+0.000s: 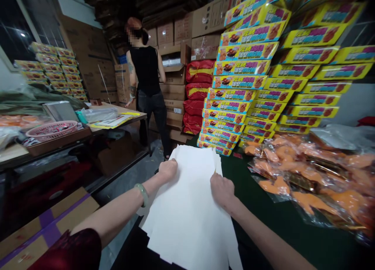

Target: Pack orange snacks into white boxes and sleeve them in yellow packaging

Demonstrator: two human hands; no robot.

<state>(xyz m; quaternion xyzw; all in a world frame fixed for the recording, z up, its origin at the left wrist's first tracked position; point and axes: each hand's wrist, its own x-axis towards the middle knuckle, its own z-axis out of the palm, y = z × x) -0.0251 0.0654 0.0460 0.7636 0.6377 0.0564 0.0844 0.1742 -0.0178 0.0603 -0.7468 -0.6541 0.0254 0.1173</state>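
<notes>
A loose stack of large white sheets [193,207] lies in front of me, its edges uneven. My left hand [168,171] is closed on the sheets' left edge, fingers curled out of sight beneath. On the opposite edge my right hand [222,190] grips the stack in the same way. A pale green bangle [142,195] circles my left wrist. Right of the sheets, the dark green tabletop [258,211] bears a heap of clear plastic packets [310,172] with orange pieces and gold-brown wrappers inside.
Tall stacks of yellow printed boxes [234,82] rise behind the packets. A person in black [146,71] stands beyond, back turned, beside another table [129,123]. That table holds a pink basket [52,130]. A carton with purple tape [47,227] sits low at left.
</notes>
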